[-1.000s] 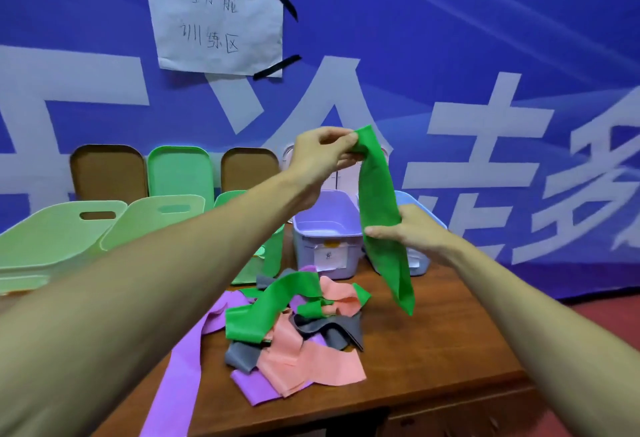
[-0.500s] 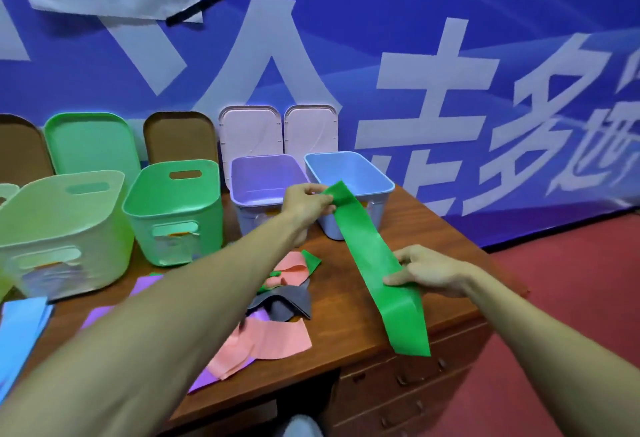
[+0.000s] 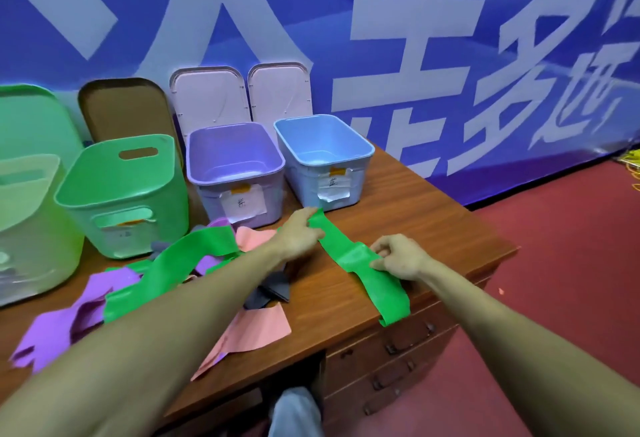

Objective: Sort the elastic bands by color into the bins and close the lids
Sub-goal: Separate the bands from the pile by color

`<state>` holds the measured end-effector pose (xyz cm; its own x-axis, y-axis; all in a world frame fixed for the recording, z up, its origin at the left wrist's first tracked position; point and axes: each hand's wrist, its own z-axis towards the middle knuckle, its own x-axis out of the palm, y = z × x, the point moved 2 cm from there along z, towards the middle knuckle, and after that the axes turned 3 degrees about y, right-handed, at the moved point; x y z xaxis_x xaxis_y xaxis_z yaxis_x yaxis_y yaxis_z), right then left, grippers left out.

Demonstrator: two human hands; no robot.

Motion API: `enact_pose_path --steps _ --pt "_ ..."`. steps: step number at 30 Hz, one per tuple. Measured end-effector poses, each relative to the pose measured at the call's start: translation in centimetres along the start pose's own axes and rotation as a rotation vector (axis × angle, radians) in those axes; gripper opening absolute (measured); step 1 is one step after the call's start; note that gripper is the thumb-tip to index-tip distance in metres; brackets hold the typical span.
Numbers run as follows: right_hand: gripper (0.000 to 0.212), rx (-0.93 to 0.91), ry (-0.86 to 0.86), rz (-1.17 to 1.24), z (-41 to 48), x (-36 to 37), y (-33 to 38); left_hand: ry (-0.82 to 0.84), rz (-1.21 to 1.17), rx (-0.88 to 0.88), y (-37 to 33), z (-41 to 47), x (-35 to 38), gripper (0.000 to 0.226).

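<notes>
A green elastic band (image 3: 349,256) lies stretched flat on the wooden desk (image 3: 433,228), its near end hanging over the front edge. My left hand (image 3: 299,234) pinches its far end in front of the blue bin (image 3: 360,156). My right hand (image 3: 398,258) pinches the band's middle against the desk. The green bin (image 3: 104,194), the purple bin (image 3: 273,166) and the blue bin stand open in a row. A pile of bands lies left of my arm: another green band (image 3: 173,270), purple bands (image 3: 69,325), pink bands (image 3: 256,329) and grey ones (image 3: 273,293).
A pale green bin (image 3: 34,228) stands at the far left. Lids lean on the blue banner behind the bins: green (image 3: 31,118), brown (image 3: 124,107) and two pale ones (image 3: 280,90). Desk drawers (image 3: 398,360) face the red floor on the right.
Both hands have lowered the green band from the air onto the desk, where it now lies flat. The camera has tilted down and to the right.
</notes>
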<state>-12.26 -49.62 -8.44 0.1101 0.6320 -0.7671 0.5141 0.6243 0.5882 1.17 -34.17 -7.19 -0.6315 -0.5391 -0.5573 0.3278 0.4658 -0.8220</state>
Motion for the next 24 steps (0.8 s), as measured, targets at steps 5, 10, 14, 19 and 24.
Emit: enact_pose_path --steps 5,10,14,19,24 --pt "0.023 0.094 -0.009 -0.003 -0.4 -0.6 -0.6 0.225 0.487 0.193 0.6 -2.0 3.6 0.055" --pt "0.028 0.199 0.203 0.066 -1.9 -1.2 -1.3 0.257 0.639 0.187 0.3 -2.5 5.2 0.053" --pt "0.025 0.133 0.18 -0.003 -1.9 -1.0 -1.1 0.306 0.718 0.167 0.0 -2.4 5.1 0.055" --pt "0.018 0.086 0.08 0.16 -2.0 -1.3 -0.2 0.323 0.746 0.128 -0.5 -2.1 5.0 0.055" --pt "0.021 0.179 0.257 -0.011 -3.5 -1.6 -1.1 0.311 0.779 0.097 -0.3 -2.4 5.2 0.057"
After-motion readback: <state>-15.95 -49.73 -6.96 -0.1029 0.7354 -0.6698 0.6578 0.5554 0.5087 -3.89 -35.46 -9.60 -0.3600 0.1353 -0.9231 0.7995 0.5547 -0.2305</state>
